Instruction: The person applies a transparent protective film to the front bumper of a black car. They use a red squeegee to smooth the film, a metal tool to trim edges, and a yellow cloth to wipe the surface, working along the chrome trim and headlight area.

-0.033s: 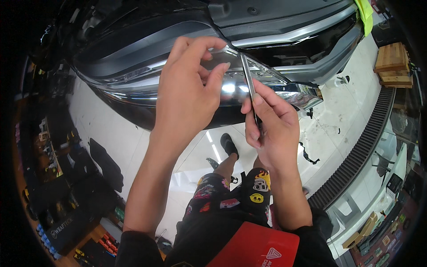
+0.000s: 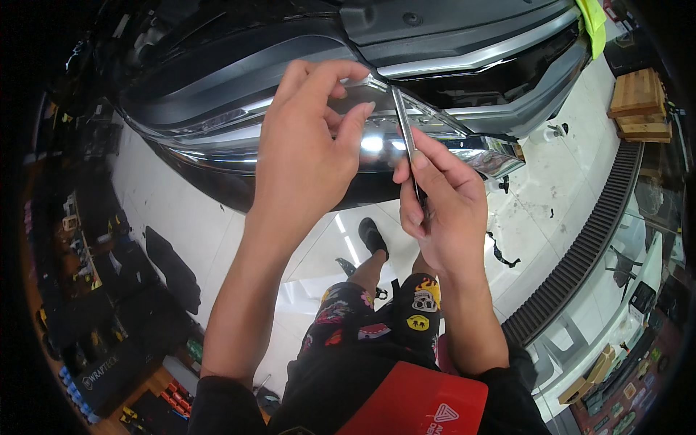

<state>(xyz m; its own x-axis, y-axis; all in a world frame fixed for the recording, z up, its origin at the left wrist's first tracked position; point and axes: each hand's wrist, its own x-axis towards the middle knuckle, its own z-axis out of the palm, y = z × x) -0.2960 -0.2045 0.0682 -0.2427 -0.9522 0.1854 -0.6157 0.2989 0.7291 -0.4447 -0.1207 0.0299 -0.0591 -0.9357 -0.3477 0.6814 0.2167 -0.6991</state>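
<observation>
My right hand (image 2: 451, 206) grips a slim silver knife (image 2: 404, 125), its fingers wrapped round the lower part. The tool slants up and away, and its tip meets the upper corner of the clear and chrome trim (image 2: 438, 119) on a black car's front. On the left, my left hand (image 2: 308, 156) is raised over the glossy bumper area, thumb and index finger apart and the other fingers bent. Its index fingertip is by the same trim corner, close to the knife tip. Whether it touches the surface I cannot tell.
A black hood panel (image 2: 261, 61) spans the top, with a silver grille strip (image 2: 500, 54) to the right. Yellow-green cloth (image 2: 596, 29) hangs at far right, near wooden blocks (image 2: 638, 101). A dark floor grate (image 2: 580, 254) curves below. A red card (image 2: 417, 402) lies against my front.
</observation>
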